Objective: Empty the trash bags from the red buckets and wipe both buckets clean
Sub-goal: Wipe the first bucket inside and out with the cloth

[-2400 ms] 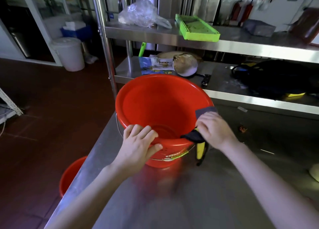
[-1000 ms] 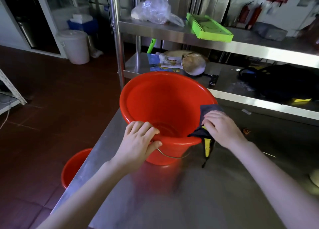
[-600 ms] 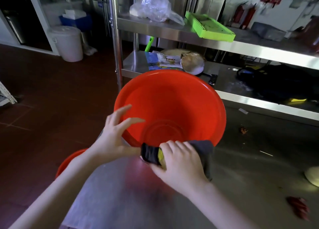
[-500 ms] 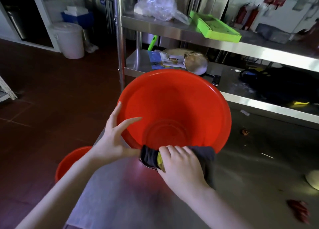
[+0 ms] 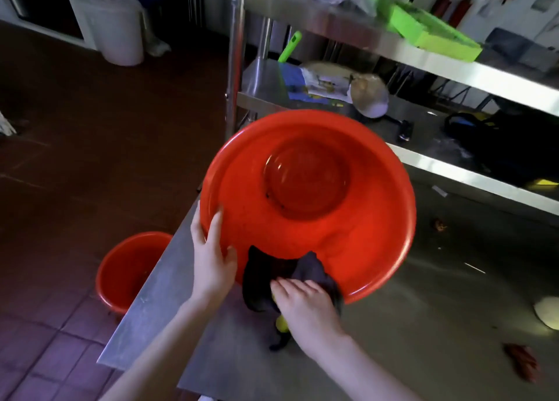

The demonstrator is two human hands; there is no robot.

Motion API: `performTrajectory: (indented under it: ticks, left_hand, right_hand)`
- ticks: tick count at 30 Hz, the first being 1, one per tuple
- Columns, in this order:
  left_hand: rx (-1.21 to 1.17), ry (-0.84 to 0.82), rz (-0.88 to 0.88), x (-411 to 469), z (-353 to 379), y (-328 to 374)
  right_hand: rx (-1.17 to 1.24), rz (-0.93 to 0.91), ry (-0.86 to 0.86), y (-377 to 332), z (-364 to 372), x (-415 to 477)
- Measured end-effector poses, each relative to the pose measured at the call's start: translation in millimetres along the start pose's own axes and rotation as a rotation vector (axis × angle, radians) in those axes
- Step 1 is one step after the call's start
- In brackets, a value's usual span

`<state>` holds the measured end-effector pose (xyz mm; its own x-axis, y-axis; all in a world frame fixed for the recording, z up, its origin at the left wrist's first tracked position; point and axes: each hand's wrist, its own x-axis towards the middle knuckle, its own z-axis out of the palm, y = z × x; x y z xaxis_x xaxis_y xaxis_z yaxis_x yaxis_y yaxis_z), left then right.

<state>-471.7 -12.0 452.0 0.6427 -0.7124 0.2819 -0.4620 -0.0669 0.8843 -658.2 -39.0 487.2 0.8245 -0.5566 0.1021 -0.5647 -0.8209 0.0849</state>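
Wiping the near rim of the red bucket (image 5: 363, 234), tipped up on the bench (image 5: 423, 325) with its mouth toward the camera. Holds the rim at 8 o'clock with the left hand (image 5: 211, 258), grip clamped there, thumb on the inner wall and fingers laid along the outer edge. Presses a dark cloth (image 5: 266, 282) over the rim at 6 o'clock with the right hand (image 5: 305, 307), grip closed on the bunched fabric.

Differs plainly from two seconds back: stood upright then, held at the near rim by the left hand, rubbed at about 4 o'clock on the rim by the right. Has since been tilted toward the body, with the left hand shifted round to the side and the cloth brought along the rim to the near edge. Suggests rim work close to finished and the inside next, now laid open to reach. Shows no trash bag inside, only bare red plastic and a few dark specks (image 5: 272, 196) at 9 o'clock of the base, so probably needs a pass there.

Leaves the second red bucket (image 5: 130, 270) on the floor (image 5: 75, 158) at 8 o'clock, below the bench edge, contents unclear; cannot tell whether wiped. Calls for a firm left hold, since the tilted bucket sits close to the bench's left edge and could slide off.
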Motion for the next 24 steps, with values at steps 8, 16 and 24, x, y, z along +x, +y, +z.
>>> performTrajectory:
  ticks: [8,16,24]
  left_hand:
    - [0.066,-0.053,-0.017,14.6,9.1,-59.3]
    - [0.037,-0.120,-0.016,49.4,30.7,-71.9]
    - [0.056,-0.181,-0.167,42.5,54.3,-87.6]
  right_hand:
    - [0.199,0.156,-0.245,22.3,50.6,-11.8]
    - [0.137,0.180,-0.278,32.8,60.5,7.1]
    - [0.072,0.204,-0.307,45.4,88.2,31.7]
